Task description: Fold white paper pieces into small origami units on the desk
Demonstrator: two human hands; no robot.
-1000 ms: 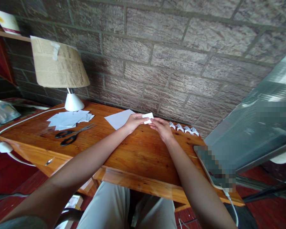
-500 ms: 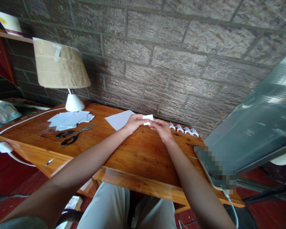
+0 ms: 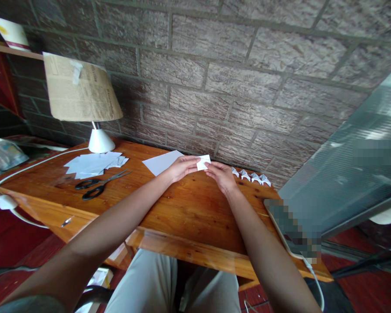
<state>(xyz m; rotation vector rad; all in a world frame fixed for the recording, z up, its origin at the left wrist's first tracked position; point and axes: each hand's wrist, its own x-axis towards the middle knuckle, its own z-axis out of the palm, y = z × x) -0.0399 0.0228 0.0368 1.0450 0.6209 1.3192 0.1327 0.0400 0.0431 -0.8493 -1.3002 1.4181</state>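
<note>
A small white folded paper [image 3: 202, 163] is held up between my two hands above the far part of the wooden table [image 3: 189, 213]. My left hand [image 3: 183, 168] pinches its left edge, and my right hand [image 3: 222, 175] grips its right edge with the thumb on the front. Just right of my right hand stands a row of several small folded paper pieces [image 3: 254, 178]. Behind my left wrist lies a larger white sheet [image 3: 161, 161], partly covered by that hand.
Black-handled scissors [image 3: 98, 188] lie at the left, in front of a pile of cut paper [image 3: 93, 164]. A lamp [image 3: 101, 140] with a newsprint shade stands behind them, its cord running left. At the right edge rests a pixelated tablet-like device [image 3: 288, 228]. A brick wall [image 3: 195, 104] rises behind.
My left thumb has drawn back from the front of the paper, so more of its face shows. The paper looks turned slightly. Both hands stay nearly in place.
</note>
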